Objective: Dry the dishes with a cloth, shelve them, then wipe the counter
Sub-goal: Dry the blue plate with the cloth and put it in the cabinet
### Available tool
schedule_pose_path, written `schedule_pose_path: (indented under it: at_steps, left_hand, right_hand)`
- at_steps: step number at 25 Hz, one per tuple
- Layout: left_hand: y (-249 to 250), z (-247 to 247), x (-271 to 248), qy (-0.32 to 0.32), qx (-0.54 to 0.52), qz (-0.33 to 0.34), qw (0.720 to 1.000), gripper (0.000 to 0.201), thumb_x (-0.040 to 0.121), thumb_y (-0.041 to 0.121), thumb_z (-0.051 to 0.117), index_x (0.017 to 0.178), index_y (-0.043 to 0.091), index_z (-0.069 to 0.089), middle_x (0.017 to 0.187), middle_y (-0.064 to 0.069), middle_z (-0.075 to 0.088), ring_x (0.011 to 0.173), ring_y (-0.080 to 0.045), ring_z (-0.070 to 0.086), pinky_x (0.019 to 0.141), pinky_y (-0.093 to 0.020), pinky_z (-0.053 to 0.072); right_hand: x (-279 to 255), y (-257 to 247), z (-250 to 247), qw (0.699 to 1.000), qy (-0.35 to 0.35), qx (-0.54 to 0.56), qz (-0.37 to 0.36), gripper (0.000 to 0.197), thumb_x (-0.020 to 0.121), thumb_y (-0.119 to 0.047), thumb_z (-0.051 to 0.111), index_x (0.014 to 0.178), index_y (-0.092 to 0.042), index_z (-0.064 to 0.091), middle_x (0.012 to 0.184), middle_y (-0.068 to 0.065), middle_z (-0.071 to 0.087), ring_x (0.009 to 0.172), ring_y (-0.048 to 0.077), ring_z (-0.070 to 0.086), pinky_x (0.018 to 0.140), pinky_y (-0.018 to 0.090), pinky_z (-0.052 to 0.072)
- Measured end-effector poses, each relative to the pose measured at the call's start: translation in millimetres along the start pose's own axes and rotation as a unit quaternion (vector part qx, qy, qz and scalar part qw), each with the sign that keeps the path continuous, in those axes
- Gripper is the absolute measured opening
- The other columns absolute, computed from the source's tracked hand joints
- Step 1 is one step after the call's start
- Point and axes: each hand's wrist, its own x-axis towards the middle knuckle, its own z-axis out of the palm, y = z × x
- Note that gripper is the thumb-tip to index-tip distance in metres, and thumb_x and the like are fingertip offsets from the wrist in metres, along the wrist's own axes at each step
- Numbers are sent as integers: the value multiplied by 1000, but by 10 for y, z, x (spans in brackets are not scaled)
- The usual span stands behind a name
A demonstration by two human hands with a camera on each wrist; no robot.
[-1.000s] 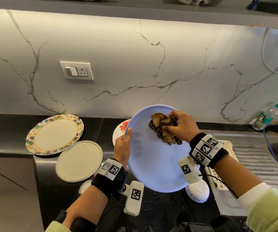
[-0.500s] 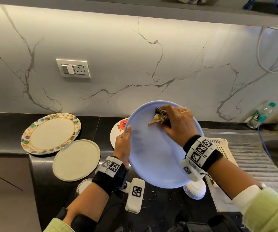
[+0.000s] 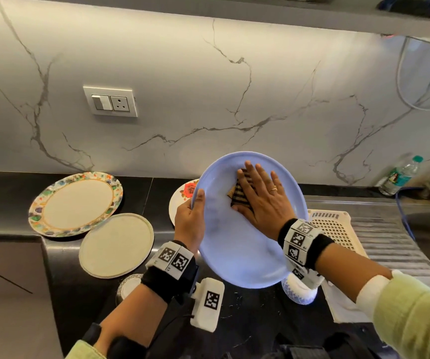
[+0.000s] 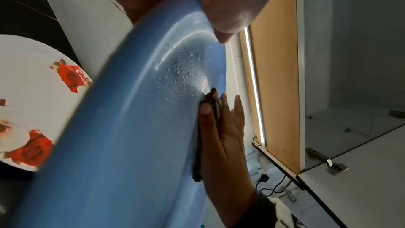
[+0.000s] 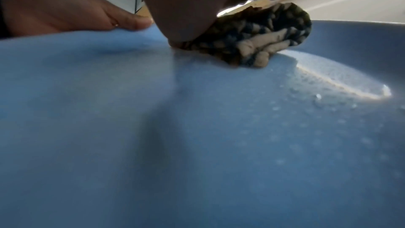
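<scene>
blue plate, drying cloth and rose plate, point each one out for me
blue plate (image 3: 237,244), head view, on its bare lower face.
drying cloth (image 5: 260,41), right wrist view, on the bunched fold beside the palm.
rose plate (image 4: 32,93), left wrist view, on its white centre.

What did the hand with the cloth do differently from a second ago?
The right hand went from pinching the bunched cloth in curled fingers to spreading flat and pressing it against the blue plate. The cloth is now squashed under the palm. The left hand grips the plate's left rim as before, and the plates on the counter have not moved.
</scene>
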Motion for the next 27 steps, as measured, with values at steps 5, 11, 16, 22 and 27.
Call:
schedule_pose_path:
  at_steps: [5, 11, 16, 22, 27]
  left_hand:
    - [-6, 81, -17, 9, 60, 50, 997, 49, 97, 39, 41, 54, 16, 43, 46, 7, 38, 50, -14, 37, 54, -27, 31]
    - [68, 115, -6, -25, 115, 116, 986, 50, 96, 35, 45, 48, 21, 37, 35, 9, 35, 39, -7, 32, 44, -16, 24]
    - [94, 91, 76, -12, 128, 161, 978, 50, 97, 33, 46, 47, 24, 42, 39, 9, 39, 42, -4, 37, 48, -19, 29]
    - [156, 47, 223, 14, 96, 135, 986, 52, 93, 47, 47, 47, 21, 50, 44, 8, 46, 49, -13, 43, 55, -30, 38]
    - [42, 80, 79, 31, 110, 96, 989, 54, 98, 39, 41, 48, 17, 36, 37, 8, 35, 41, -7, 34, 51, -28, 29]
  right_hand:
    - [45, -115, 138, 938, 24, 232, 258, 70, 96, -52, 33, 151, -20, 3, 157, 4, 13, 143, 26, 14, 115, 48, 15]
    - [280, -248, 42, 875, 7, 302, 378, 74, 97, -54, 23, 150, -16, -11, 159, 0, -13, 146, 22, -10, 116, 46, -4]
    - [162, -402, 68, 964, 13, 235, 121, 78, 87, -63, 9, 145, -17, -17, 153, -1, -24, 142, 17, -23, 115, 34, -16]
    - [-175, -631, 244, 985, 40, 33, -163, 69, 94, -40, 29, 151, -9, 3, 156, 12, 8, 145, 28, -1, 116, 50, 5]
    - [-471, -146, 310, 928, 0, -62, -368, 60, 94, -36, 35, 148, -13, 22, 153, 6, 29, 143, 25, 16, 116, 47, 13]
